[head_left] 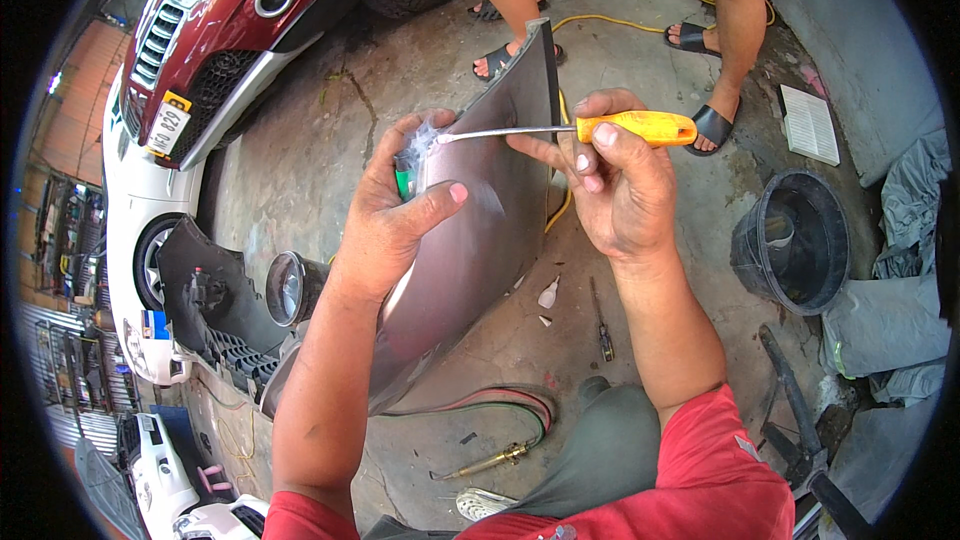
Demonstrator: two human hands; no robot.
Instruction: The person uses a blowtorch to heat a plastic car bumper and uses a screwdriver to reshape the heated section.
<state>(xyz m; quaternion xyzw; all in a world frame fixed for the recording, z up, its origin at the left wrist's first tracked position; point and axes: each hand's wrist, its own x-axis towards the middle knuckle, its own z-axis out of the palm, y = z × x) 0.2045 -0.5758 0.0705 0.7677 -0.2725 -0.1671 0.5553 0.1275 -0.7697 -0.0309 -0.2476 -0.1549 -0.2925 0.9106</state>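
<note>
A dark, pinkish-grey car bumper (470,240) stands tilted in front of me, its surface scuffed. My left hand (400,200) is closed round its edge, thumb on the outer face and fingers behind. Beside those fingers shows a small green piece (404,180), mostly hidden, under a whitish wisp that may be smoke or clear film. The yellow handle of a screwdriver (636,127) is in my right hand (615,175), with some fingers extended toward the bumper. Its long metal shaft points left, and the tip touches the bumper's edge near my left fingers.
A torch (490,461) with hoses, another screwdriver (604,332) and a small bottle (549,292) lie on the concrete. Black buckets (803,240) (291,288) stand on both sides. A red-and-white car (225,20) is at left. People's sandalled feet (712,127) are beyond the bumper, near a yellow cord (610,19).
</note>
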